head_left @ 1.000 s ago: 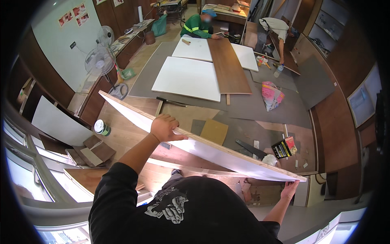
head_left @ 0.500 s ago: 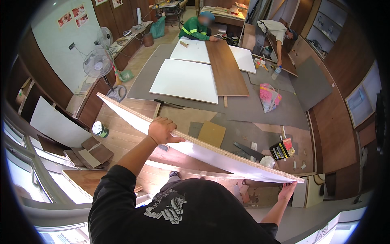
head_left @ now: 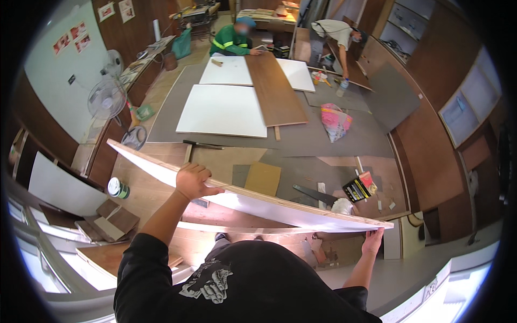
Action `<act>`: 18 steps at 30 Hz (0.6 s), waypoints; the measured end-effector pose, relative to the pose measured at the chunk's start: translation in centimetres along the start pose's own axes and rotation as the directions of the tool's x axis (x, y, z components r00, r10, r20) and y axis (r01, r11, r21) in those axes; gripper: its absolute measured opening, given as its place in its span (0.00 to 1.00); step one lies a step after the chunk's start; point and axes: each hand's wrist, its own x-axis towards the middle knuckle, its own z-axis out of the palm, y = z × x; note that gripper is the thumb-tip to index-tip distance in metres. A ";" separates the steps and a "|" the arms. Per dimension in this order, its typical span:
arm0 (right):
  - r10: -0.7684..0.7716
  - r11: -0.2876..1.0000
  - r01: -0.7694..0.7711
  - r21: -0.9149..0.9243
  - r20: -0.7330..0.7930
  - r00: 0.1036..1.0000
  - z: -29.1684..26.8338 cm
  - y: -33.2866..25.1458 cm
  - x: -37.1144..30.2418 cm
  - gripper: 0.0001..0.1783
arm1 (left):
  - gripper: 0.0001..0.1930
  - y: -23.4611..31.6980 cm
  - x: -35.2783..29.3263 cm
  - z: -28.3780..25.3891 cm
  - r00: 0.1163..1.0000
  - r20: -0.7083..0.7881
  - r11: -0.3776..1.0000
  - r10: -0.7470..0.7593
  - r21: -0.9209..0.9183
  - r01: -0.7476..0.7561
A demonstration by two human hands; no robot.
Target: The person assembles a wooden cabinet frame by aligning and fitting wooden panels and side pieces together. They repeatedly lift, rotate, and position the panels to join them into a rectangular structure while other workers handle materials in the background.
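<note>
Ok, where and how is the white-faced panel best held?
The white-faced panel is long, thin and slanted, so two spaced grips look steadiest: left hand from above over its exposed long edge, thumb against the white face; right hand from below at the right-hand corner.

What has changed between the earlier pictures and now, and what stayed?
The whole view has shifted: the fan, the bottle and the white board all sit farther left in the picture. The co-worker in the pale shirt shows more of their head. Nothing was grasped or released: the left hand still grips the board's long edge, the right hand its right end.
</note>
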 end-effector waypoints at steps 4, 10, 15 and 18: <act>0.023 1.000 -0.022 0.015 -0.061 0.998 2.0 -0.5 -0.8 0.45 | 0.30 0.2 -0.2 -0.3 1.000 0.004 0.999 -0.012 0.032 0.012; 0.034 0.999 -0.033 0.029 -0.067 0.997 2.6 -0.9 -1.1 0.45 | 0.30 0.1 -0.2 -0.3 1.000 -0.009 0.999 0.004 0.032 -0.004; -0.038 0.997 0.037 0.070 0.026 0.999 -0.2 0.7 0.9 0.39 | 0.31 -0.4 -0.7 0.1 0.998 -0.065 1.000 0.022 -0.005 -0.023; 0.021 0.994 -0.029 0.109 0.065 0.998 -0.7 0.4 1.1 0.37 | 0.31 -0.4 -1.3 0.4 0.999 -0.027 1.000 -0.021 -0.016 0.020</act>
